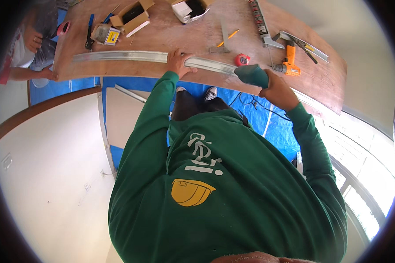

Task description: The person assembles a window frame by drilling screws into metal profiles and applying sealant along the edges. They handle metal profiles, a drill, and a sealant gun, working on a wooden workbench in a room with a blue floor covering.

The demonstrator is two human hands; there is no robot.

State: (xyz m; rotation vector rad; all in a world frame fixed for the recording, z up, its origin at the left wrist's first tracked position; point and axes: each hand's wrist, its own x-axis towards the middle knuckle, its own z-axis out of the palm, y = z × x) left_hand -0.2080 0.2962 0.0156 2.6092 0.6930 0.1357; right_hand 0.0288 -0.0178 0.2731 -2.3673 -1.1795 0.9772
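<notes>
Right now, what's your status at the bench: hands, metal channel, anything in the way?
Left hand flat on the metal channel. Right hand shut on a teal power tool at the channel. Red tape measure sits just behind it.

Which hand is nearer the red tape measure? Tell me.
Right. The right hand, gripping a teal power tool, sits just below-right of the red tape measure; the left hand presses the metal track farther left.

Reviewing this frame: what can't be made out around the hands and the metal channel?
- Head view: the working end of the teal power tool is hidden by its own body and the right hand.
- The left hand covers part of the metal channel.
- Contents of the open cardboard boxes are too small.
- A co-worker's hand is cut off at the left rim.
</notes>
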